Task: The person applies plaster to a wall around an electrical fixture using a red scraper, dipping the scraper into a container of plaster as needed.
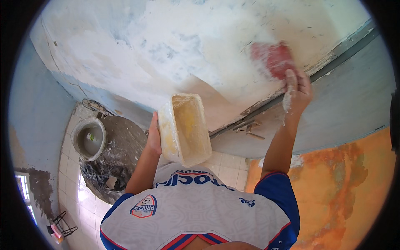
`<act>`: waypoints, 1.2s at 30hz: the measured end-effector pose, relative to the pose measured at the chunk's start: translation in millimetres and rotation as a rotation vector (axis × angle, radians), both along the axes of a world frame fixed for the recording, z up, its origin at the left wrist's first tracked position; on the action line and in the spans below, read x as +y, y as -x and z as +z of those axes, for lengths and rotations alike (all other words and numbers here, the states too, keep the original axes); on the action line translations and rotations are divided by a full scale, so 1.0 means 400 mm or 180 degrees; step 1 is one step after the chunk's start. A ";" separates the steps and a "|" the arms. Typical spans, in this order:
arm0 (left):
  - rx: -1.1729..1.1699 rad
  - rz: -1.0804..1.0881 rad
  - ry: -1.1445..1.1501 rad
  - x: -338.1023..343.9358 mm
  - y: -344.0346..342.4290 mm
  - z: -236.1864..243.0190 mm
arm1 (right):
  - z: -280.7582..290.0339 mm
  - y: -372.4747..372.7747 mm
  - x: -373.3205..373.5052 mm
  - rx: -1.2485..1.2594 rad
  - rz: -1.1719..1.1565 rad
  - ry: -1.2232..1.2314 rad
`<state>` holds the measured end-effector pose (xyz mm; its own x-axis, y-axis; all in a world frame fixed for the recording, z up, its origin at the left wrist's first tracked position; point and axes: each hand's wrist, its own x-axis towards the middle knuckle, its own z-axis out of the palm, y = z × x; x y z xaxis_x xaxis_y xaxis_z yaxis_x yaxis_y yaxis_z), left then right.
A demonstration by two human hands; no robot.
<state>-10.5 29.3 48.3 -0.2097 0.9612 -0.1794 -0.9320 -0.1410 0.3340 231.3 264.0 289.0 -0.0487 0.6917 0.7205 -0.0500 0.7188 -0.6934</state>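
"While the left hand (155, 136) holds the tub (169, 131) near the middle, its fingers partly hidden, what's the right hand (298, 91) doing?"

"Closed on the red scraper (273, 61), far right at the wall (137, 54), probably smoothing it"

"And the next move?"

"I'd judge it calls for steady pressure, scraper nearly flat"

Pale tiled floor (68, 177) bears a dark, white-smeared rounded surface (123, 135), mat or tabletop unclear; a grey tub (76, 141) rests at its left edge.
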 end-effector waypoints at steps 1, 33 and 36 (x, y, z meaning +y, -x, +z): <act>-0.0004 0.0022 0.0034 0.000 -0.002 0.008 | -0.004 0.002 0.000 -0.0429 0.0070 0.0162; -0.0039 -0.0114 0.0062 0.001 -0.027 -0.003 | 0.090 0.015 0.030 -0.0123 0.0002 0.0069; 0.0060 -0.0166 0.0078 0.002 -0.031 0.007 | 0.061 0.005 0.039 -0.0903 0.0028 0.0330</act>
<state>1.9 30.2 51.1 -0.1629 0.9663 -0.1995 -0.9314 -0.0838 0.3543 229.2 279.6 313.4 -0.2443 0.7595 0.6029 0.1504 0.6439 -0.7502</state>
